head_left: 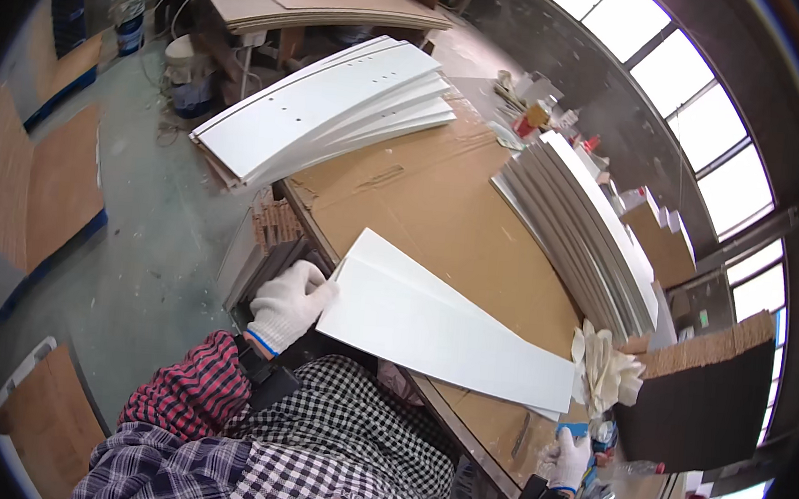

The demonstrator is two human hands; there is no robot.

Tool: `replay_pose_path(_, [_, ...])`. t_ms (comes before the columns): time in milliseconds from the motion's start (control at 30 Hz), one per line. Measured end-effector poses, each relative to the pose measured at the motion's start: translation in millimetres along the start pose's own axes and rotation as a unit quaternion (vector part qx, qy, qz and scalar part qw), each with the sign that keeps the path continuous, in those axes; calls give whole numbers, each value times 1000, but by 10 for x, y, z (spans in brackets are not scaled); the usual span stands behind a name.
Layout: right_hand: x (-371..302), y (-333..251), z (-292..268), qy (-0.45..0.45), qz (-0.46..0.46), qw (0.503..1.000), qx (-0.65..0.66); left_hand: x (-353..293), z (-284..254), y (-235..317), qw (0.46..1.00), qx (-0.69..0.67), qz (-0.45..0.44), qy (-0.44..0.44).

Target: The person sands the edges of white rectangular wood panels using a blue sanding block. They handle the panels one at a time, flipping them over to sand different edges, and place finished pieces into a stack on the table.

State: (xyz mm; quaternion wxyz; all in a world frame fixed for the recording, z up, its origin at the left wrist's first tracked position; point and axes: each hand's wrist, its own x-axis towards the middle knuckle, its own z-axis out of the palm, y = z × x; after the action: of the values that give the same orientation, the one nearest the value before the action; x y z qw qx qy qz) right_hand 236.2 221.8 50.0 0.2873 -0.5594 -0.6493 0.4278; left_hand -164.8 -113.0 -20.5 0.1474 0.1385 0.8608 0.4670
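A long white board (440,332) lies across the cardboard-covered table in front of me, with another white board (399,261) showing from under its far edge. My left hand (290,305), in a white knit glove with a blue cuff edge, is closed at the left end of the top board, fingertips on its edge. My right hand (572,462), gloved the same way, is beyond the board's right end near the table's front edge. Its fingers are closed around a small flat blue piece (573,430), whose kind I cannot make out.
Fanned white boards (326,103) lie at the table's far left; a leaning row of boards (580,226) stands along the right. A crumpled cream cloth (608,367) sits right of the board, beside a dark panel (697,404). Buckets (129,17) and brown panels (66,190) stand on the left floor.
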Motion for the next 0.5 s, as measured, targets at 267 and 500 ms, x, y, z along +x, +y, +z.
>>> replay_pose_path(267, [311,801,-791,74,82,991,71,317,3,470,903,318,285,-51])
replay_pose_path(500, [195,682,-812,223,-32,927,-300,127,-360,202,941,289,171,51])
